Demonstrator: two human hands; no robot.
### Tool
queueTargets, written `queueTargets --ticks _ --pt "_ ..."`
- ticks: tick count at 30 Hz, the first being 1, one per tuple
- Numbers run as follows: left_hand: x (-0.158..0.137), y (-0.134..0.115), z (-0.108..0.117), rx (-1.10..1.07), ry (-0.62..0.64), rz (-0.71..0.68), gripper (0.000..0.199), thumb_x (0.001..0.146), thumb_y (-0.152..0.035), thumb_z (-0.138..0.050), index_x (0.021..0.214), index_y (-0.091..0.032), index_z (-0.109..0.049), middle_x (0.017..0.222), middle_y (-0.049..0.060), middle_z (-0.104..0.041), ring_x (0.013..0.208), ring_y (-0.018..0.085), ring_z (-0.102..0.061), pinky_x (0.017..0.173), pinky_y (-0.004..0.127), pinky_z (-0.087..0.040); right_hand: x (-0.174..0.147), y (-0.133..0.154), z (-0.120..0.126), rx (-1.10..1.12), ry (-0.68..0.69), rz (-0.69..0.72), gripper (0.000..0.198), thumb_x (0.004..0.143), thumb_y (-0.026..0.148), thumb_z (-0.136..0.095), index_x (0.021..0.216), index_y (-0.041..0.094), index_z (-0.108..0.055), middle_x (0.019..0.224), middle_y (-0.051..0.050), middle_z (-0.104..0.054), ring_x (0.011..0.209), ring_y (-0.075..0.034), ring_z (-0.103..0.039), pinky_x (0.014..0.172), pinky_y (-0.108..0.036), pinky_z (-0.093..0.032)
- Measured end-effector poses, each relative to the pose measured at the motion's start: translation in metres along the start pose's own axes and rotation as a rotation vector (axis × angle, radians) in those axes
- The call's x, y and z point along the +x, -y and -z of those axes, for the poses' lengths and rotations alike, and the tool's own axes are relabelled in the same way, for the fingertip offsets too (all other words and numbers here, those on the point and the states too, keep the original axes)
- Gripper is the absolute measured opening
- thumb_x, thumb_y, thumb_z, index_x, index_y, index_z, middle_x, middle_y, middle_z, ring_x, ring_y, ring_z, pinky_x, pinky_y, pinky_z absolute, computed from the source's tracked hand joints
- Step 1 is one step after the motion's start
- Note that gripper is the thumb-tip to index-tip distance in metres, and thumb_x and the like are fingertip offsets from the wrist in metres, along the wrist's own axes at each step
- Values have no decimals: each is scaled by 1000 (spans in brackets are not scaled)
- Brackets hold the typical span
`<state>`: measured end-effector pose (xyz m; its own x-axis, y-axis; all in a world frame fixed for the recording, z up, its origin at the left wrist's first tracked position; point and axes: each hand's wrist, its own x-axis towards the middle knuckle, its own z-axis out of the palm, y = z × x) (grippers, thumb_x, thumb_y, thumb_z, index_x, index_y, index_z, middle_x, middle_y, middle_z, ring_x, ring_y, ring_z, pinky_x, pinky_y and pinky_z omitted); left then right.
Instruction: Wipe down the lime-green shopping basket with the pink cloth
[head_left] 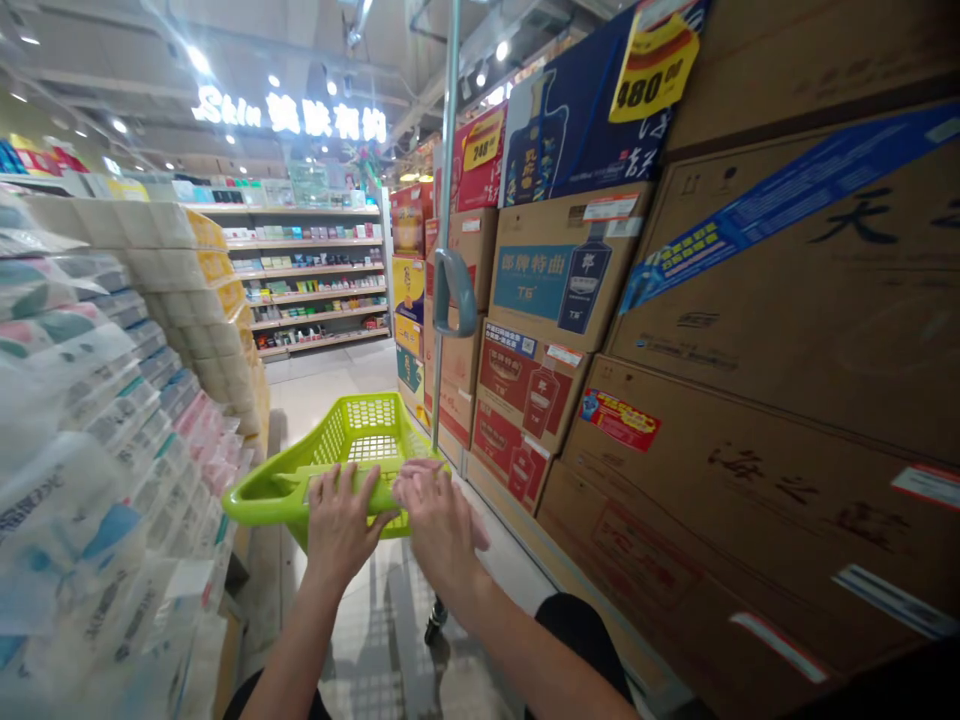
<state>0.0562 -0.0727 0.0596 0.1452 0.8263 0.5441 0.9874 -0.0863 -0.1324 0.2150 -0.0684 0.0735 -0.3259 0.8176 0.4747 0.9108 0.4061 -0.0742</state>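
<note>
A lime-green shopping cart [262,497] stands in front of me, its lattice basket facing up the aisle. My left hand [341,520] lies over the middle of the cart's rear handle, fingers curled across the top and thumb tucked beneath. Beside it, my right hand [439,515] grips a pink cloth [478,530] against the right part of the same handle. Part of the cloth shows above the fingers, and another part hangs out to the right. A tall metal pole [448,170] with a grey loop handle [456,300] rises at the cart's right side.
Stacked cardboard cartons [750,400] line the aisle's right side. Wrapped paper packs [112,420] are piled on the left, close to the cart. Shelves [315,270] of small goods stand at the far end, beyond the pale tiled floor [330,372]. A caster wheel [435,622] shows below.
</note>
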Motion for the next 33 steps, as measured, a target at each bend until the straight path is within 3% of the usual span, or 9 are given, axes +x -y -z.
queueTargets --ticks 3,7,11,13,16,18,21,25,33 --pt "-1 -10 4 16 4 16 53 83 -37 -60 134 -25 -53 130 14 -52 125 35 -41 105 52 -29 2 20 6 16 -31 58 29 89 11 -48 115 16 -60 107 -12 -59 99 -25 -49 83 -40 -46" --pt "-3 -18 2 10 -21 18 51 86 -44 -56 133 -24 -54 129 15 -53 124 36 -41 104 53 -29 2 0 4 124 -70 24 25 86 9 -50 105 19 -62 104 -9 -59 97 -23 -49 81 -35 -47" --pt "-6 -22 0 -4 -57 50 52 86 -46 -55 133 -23 -54 130 16 -52 124 37 -40 103 54 -28 -35 -21 -39 373 -209 -75 45 81 4 -44 119 24 -57 112 -8 -58 104 -24 -49 85 -36 -46" --pt "-7 -25 1 -14 -66 60 53 85 -46 -57 133 -23 -54 130 16 -53 124 37 -41 104 55 -28 -57 -21 -73 674 -229 -177 48 74 3 -44 114 24 -57 109 -7 -59 103 -23 -52 85 -37 -47" --pt "-10 -27 4 -37 -70 70 53 85 -46 -57 132 -23 -55 129 17 -53 123 37 -41 103 55 -28 -68 -15 -110 1362 -120 -467 42 64 10 -49 103 25 -56 92 -1 -63 81 -18 -59 67 -28 -49" --pt "-12 -28 7 -40 -72 72 54 85 -46 -56 133 -22 -54 130 17 -53 123 37 -41 102 55 -29 -58 -13 -115 1760 -108 -637 35 61 13 -50 94 25 -56 80 3 -62 70 -15 -58 62 -25 -48" --pt "-14 -29 10 -13 -72 58 54 85 -48 -55 133 -22 -55 128 17 -53 121 37 -41 100 54 -30 -32 -19 -104 2106 -61 -602 30 58 15 -52 86 23 -60 82 2 -65 80 -16 -62 78 -30 -51" --pt "-16 -28 13 7 -69 67 50 89 -49 -48 130 -23 -58 126 16 -55 120 37 -42 99 54 -30 -14 -20 -99 2281 127 -507 38 53 13 -51 87 22 -66 87 1 -68 94 -17 -63 90 -30 -48" --pt "-19 -13 19 5 -40 95 44 92 -42 -43 131 -27 -57 125 13 -56 120 35 -43 99 54 -31 -10 14 -119 2333 401 -551 48 48 6 -51 92 16 -67 82 1 -69 81 -14 -64 69 -20 -49"
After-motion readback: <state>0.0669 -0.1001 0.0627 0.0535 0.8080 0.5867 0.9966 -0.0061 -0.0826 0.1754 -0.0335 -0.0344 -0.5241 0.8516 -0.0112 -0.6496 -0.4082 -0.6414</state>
